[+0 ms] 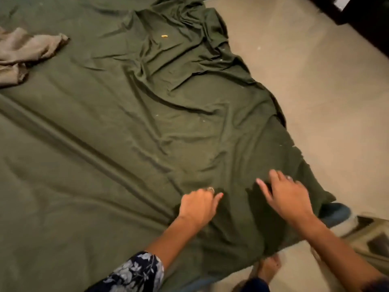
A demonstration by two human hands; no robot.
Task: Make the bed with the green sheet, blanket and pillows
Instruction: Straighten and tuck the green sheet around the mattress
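Observation:
A dark green sheet (117,127) covers the bed, wrinkled and bunched toward the far right, its right edge spilling onto the floor. My left hand (199,205) lies on the sheet near the bed's near corner, fingers curled under with the knuckles up; whether it pinches cloth is hidden. My right hand (286,194) rests on the sheet just to the right, fingers spread and fairly straight, pressing the cloth over the corner. No blanket or pillows show.
A crumpled beige cloth (23,53) lies on the bed at far left. A small yellow crumb (164,36) sits on the sheet. Beige floor (315,81) runs along the right, with dark furniture (362,20) at top right. My foot (269,268) stands below the corner.

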